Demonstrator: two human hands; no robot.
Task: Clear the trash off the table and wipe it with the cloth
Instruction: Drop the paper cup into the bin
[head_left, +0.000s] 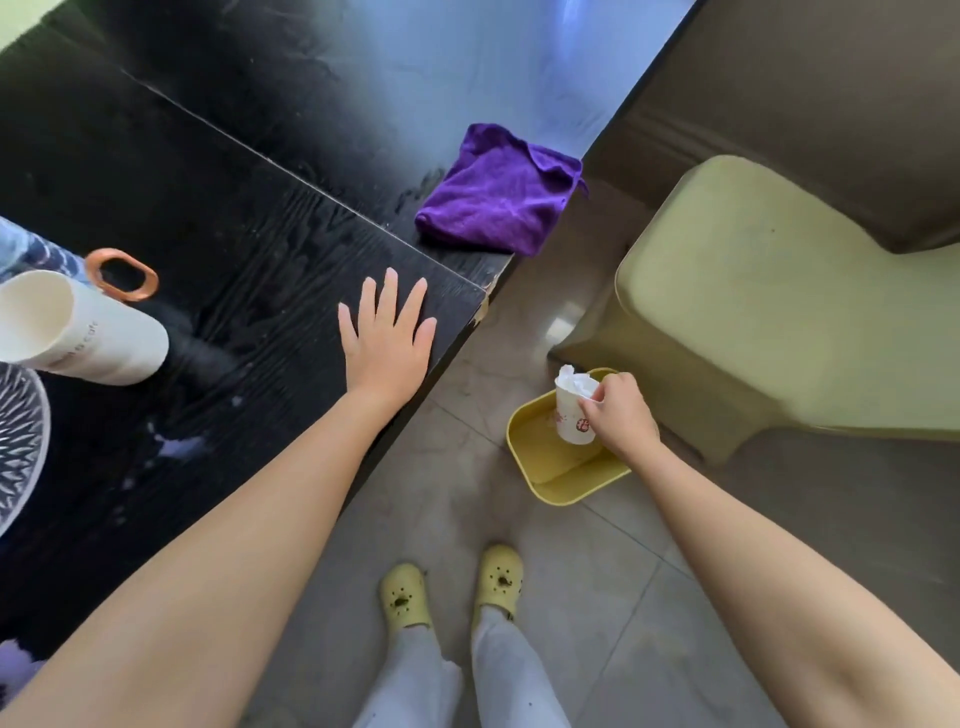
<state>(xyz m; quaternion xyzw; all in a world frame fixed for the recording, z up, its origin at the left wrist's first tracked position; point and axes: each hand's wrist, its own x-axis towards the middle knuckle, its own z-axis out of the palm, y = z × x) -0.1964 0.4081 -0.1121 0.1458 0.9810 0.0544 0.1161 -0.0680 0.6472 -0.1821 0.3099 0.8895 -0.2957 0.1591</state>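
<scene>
Spanning the left half of the view, the black table (223, 218) shows a wood-grain surface with pale smears and a seam line running across it. Right of it on the grey tiled floor stands a pale yellow-green stool (769, 291). A yellow bin (558, 488) sits on the floor below the table corner, just beside the stool. A white tumbler (78, 332) with printed lettering lies on its side near the table's left edge, an orange ring handle (122, 274) just behind it. The purple cloth (501, 189), loosely folded and fuzzy-textured, rests at the table's right edge, one corner overhanging. The left hand (387, 332) lies flat on the tabletop near the corner, fingers spread, gripping nothing. The right hand (618, 415) is closed around a small white paper cup (571, 410), held over the bin; the cup bears a small reddish print and has crumpled white tissue (574, 379) stuffed in its mouth.
</scene>
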